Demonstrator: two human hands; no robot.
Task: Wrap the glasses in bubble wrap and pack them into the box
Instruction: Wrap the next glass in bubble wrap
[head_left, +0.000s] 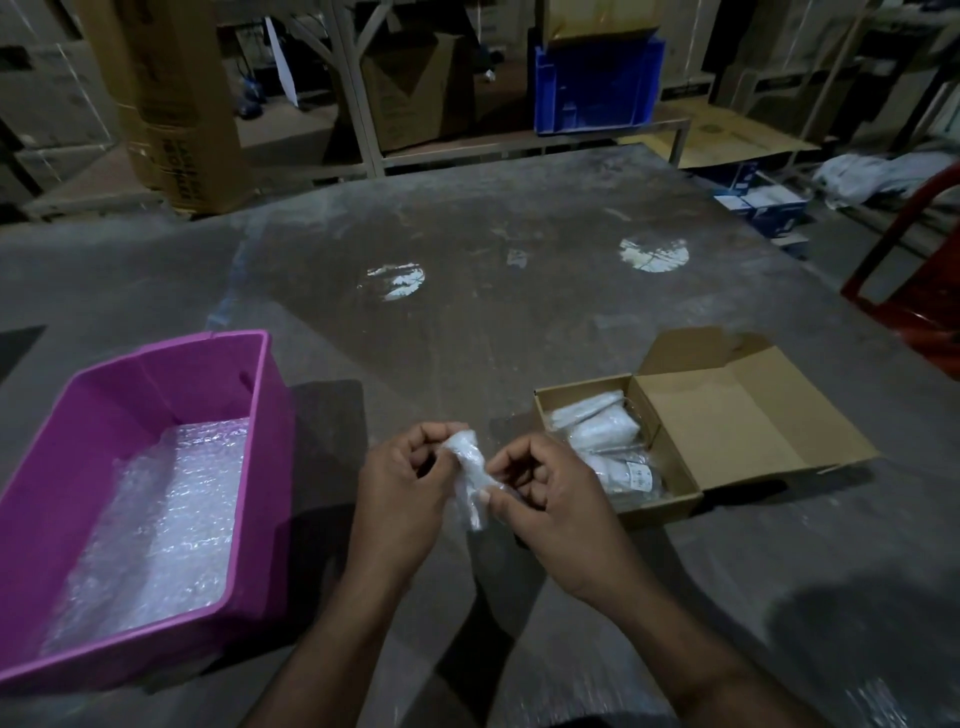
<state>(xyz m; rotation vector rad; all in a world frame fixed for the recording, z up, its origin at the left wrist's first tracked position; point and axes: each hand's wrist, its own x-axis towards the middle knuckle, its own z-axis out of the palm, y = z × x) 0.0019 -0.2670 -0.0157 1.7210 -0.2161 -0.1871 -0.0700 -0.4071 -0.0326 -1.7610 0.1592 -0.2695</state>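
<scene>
Head view: left hand (402, 486) and right hand (540, 491) meet above the tabletop (467, 270), fingers curled, each grip pinching one small bubble-wrapped bundle (467, 480); contents not visible. Cardboard box (680, 499) open at right, holding wrapped packets (602, 436). Pink bin (260, 467) at left holds bubble wrap (161, 525).

On the tabletop (493, 249) a bin (67, 467) stood at the near left, with bubble wrap (161, 519) in it. The box (675, 499) stood at the right and held wrapped bundles (597, 431). Between them, both hands held one wrapped bundle (470, 478).
</scene>
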